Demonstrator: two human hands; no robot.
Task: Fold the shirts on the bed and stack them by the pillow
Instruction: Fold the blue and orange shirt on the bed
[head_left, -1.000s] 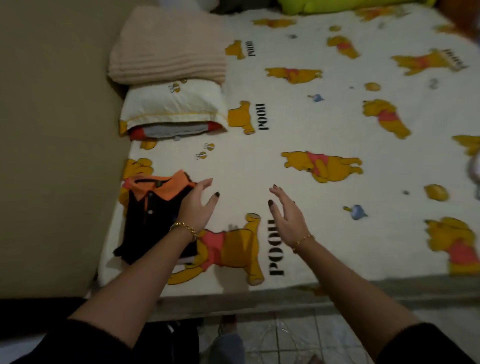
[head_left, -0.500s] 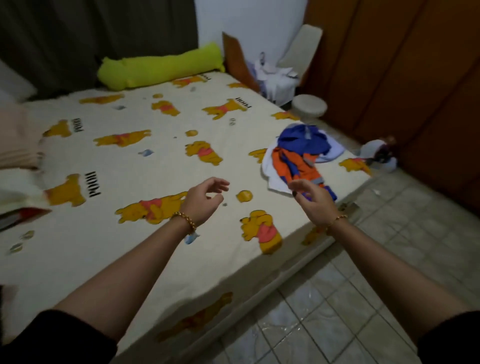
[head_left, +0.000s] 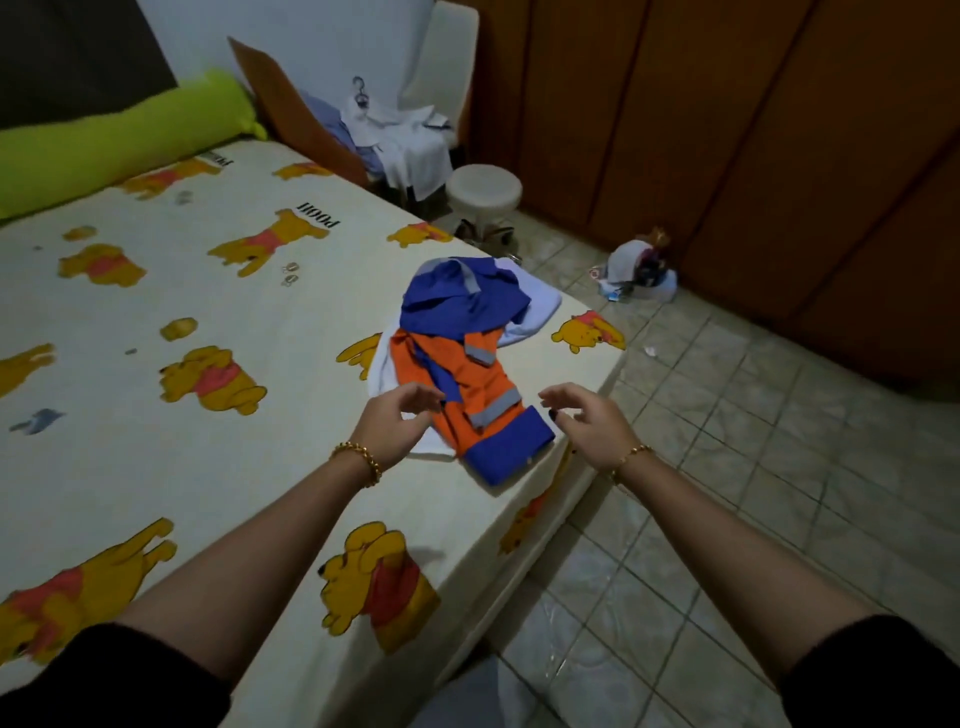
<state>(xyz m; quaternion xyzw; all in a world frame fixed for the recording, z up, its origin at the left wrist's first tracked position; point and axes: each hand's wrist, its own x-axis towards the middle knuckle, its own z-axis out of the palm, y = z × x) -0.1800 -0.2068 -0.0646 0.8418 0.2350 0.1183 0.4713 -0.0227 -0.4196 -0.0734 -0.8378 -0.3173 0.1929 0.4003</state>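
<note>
1. The orange-and-blue shirt (head_left: 467, 374) lies crumpled atop a pile at the edge of the bed (head_left: 260, 457).
2. The left hand (head_left: 395, 423) and right hand (head_left: 587, 423) flank its near end, fingers apart and loosely curled, holding nothing, probably to lift both sides.

White garment (head_left: 387, 371) mostly hidden under orange-and-blue shirt (head_left: 467, 374) and partly behind left hand (head_left: 395, 423); green bolster (head_left: 104, 140) cut by left edge; floor bundle (head_left: 639, 270) and chair clutter (head_left: 400, 135) too blurry to identify; black sleeves (head_left: 119, 675) cut at bottom edge.
</note>
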